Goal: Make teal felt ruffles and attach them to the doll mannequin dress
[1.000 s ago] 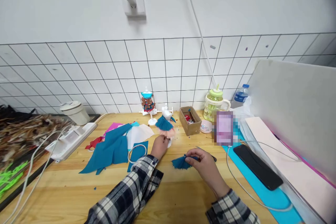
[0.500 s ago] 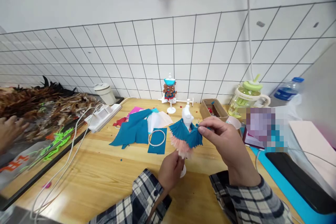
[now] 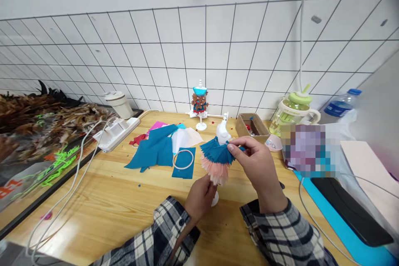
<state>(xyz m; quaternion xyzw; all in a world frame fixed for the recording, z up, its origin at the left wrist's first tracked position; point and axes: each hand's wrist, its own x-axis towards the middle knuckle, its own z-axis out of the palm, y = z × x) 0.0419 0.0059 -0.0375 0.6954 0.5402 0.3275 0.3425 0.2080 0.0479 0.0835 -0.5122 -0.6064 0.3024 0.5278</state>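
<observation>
A small white mannequin (image 3: 222,133) leans slightly in front of me, wearing a peach ruffle (image 3: 215,171) with a pleated teal strip (image 3: 213,151) lying over it. Below the ruffle, my left hand (image 3: 202,199) is closed around the mannequin's stand, whose round white base (image 3: 215,199) shows partly behind the fingers. My right hand (image 3: 257,164) pinches the teal strip between thumb and index finger at the mannequin's right side. A short teal end sticks out behind those fingers. Whether the strip is paper or cloth I cannot tell.
Teal sheets (image 3: 162,145) lie left of the mannequin, beside a pale ring (image 3: 173,160) on a teal rectangle (image 3: 187,174). Behind stand a second dressed mannequin (image 3: 200,103) and a cardboard box (image 3: 258,135). A power strip (image 3: 120,133) trails cables leftward. Another person's hand (image 3: 8,147) shows at far left.
My right hand has moved in toward the mannequin, and the teal strip's loose flared part is now gathered closer against it. The other person's hand has drawn back toward the left edge.
</observation>
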